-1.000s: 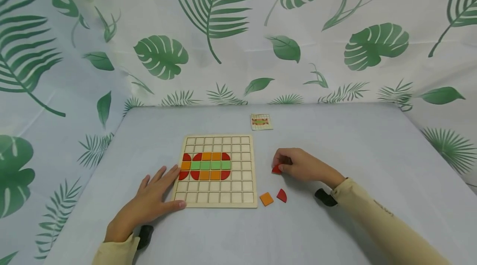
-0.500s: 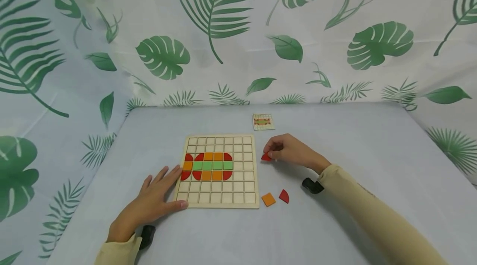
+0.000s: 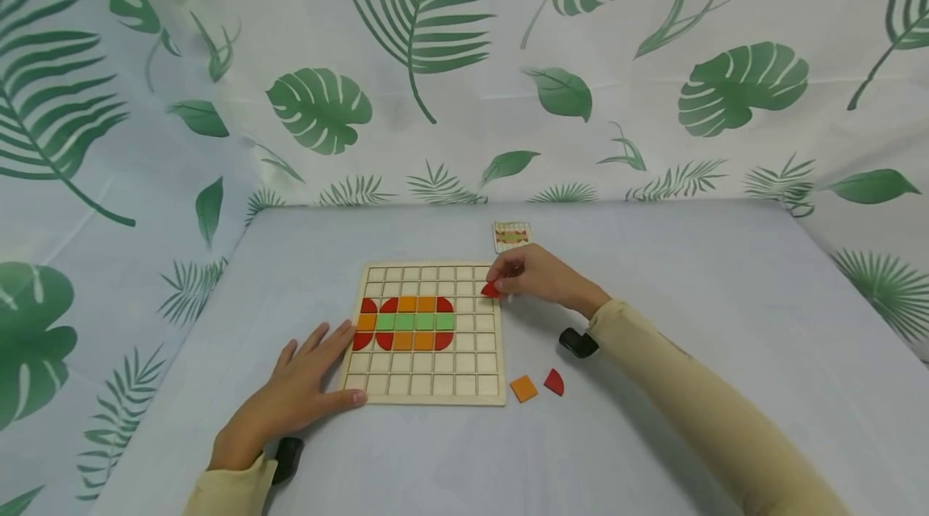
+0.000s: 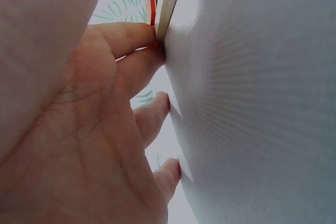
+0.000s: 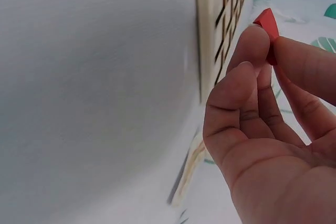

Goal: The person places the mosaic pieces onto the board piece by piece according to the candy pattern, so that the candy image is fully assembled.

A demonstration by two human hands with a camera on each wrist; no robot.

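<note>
A wooden grid board (image 3: 414,387) lies on the table, with red quarter-circle, orange square and green square tiles set in its middle rows. My left hand (image 3: 293,383) rests at the board's left side, fingers spread; in the left wrist view fingertips touch the board's edge (image 4: 170,6) and the table. Between thumb and forefinger my right hand (image 3: 540,278) pinches a red quarter-circle tile (image 5: 268,24). That tile is held over the board's right edge, near the upper rows. In the right wrist view it stands apart from the grid.
An orange square tile (image 3: 523,389) and another red quarter-circle tile (image 3: 555,382) lie right of the board's near corner. Behind the right hand is a small pattern card (image 3: 511,234), partly covered. A leaf-print cloth (image 3: 450,81) hangs behind the table.
My right hand has moved left and away from me, carrying the red quarter-circle tile from the table to above the board's right edge. The left hand stays in place on the board.
</note>
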